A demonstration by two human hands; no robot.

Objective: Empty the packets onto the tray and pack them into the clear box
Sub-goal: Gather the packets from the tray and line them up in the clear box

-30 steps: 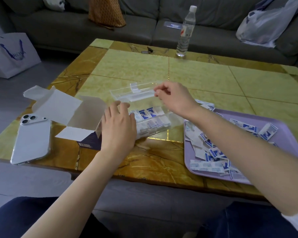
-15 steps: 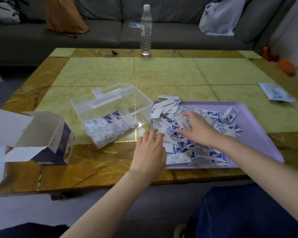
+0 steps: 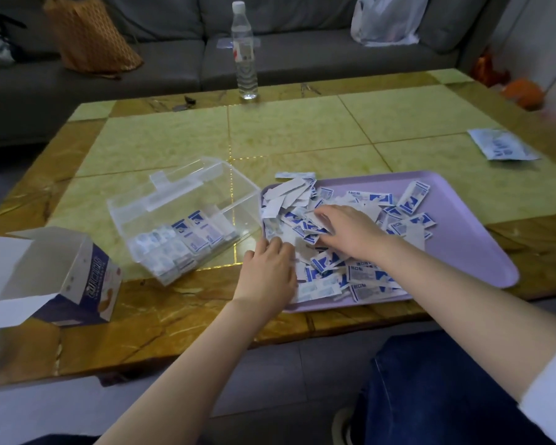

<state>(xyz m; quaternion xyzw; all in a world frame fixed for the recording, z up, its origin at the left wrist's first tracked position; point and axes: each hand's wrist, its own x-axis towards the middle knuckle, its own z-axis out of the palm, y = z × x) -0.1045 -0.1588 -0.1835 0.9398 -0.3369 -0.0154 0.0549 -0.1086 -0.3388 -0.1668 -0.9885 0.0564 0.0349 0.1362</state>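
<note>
Atop the packets (image 3: 369, 275) on the tray (image 3: 463, 248), right hand (image 3: 350, 231) spread flat, left hand (image 3: 267, 271) apparently flat too.

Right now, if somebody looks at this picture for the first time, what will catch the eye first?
First comes the loose heap of blue-and-white packets on the lilac tray, at the near right of the table. Just left of the tray is the clear box, its lid raised and some packets already lined up inside. At the far left an opened cardboard box lies on its side.
</note>
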